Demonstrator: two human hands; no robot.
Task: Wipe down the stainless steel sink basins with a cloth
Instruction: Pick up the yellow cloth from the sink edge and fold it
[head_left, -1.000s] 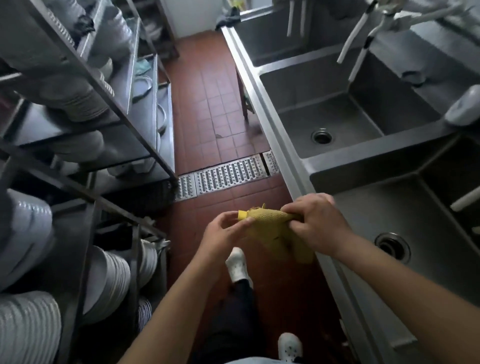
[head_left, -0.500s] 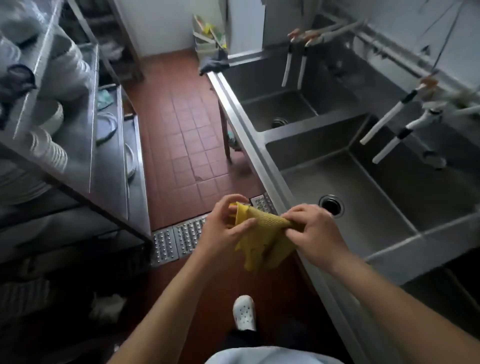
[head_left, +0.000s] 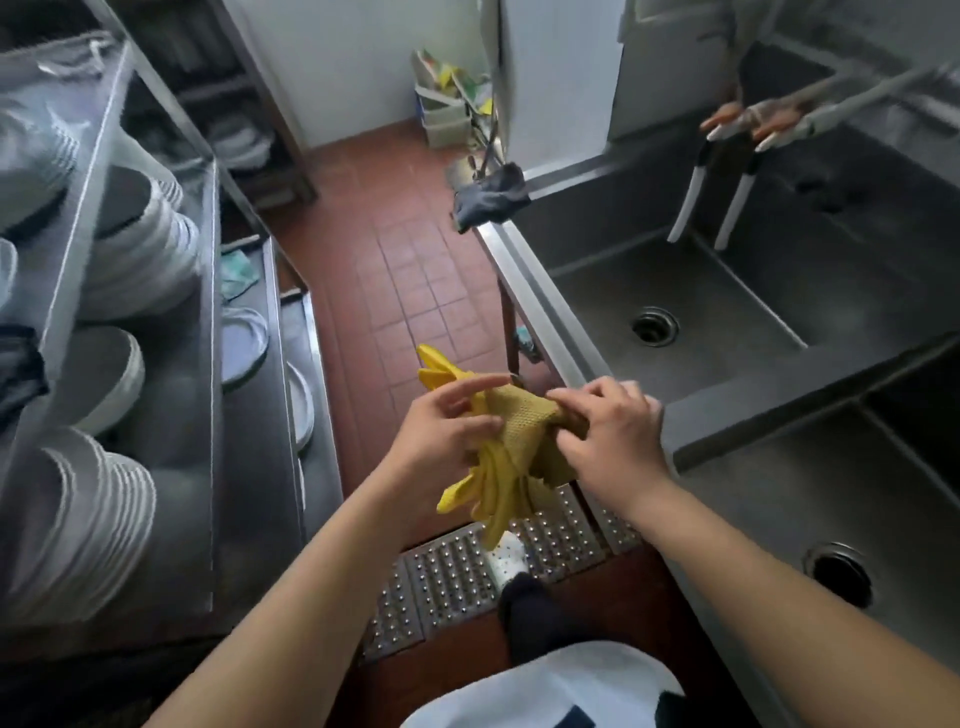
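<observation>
A yellow mesh cloth (head_left: 511, 426) hangs bunched between both hands, in the air over the floor just left of the sink's front rim. My left hand (head_left: 441, 431) holds its left part, thumb and fingers around the fabric. My right hand (head_left: 608, 436) pinches its right end with curled fingers. The stainless steel sink (head_left: 550, 322) runs along the right. Its far basin (head_left: 727, 312) has a round drain (head_left: 654, 326). The near basin (head_left: 810, 499) has another drain (head_left: 839, 574).
White spray taps (head_left: 732, 208) hang over the far basin. A dark rag (head_left: 488, 197) lies on the sink's far corner. Metal shelves (head_left: 208, 322) with stacked white plates (head_left: 78, 519) stand on the left. A perforated floor drain grate (head_left: 452, 577) crosses the red tile floor.
The view has moved forward along the sink toward the far basin. Both hands have shifted their hold on the cloth, which now hangs longer and more spread out below them.
</observation>
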